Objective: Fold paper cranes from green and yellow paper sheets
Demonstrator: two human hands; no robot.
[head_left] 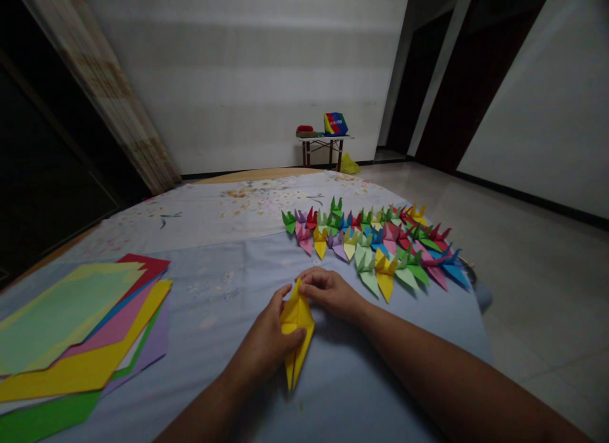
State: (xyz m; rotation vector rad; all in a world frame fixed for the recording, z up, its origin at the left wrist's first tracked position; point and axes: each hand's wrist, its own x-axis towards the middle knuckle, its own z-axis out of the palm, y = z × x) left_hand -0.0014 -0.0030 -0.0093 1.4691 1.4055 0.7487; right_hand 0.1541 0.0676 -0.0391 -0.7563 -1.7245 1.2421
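A half-folded yellow paper piece (295, 335), long and pointed at both ends, lies on the pale blue cloth (223, 265) in front of me. My left hand (266, 344) is closed on its middle, thumb pressed across the fold. My right hand (330, 292) pinches the upper tip of the same piece from the right. Just beyond my right hand several finished paper cranes (375, 243) in many colours stand in rows.
A fanned stack of coloured paper sheets (71, 329) lies at the left. The cloth ends at the right over a tiled floor (533, 290). A small table (324, 148) with a colourful box stands by the far wall. A curtain (109, 94) hangs at left.
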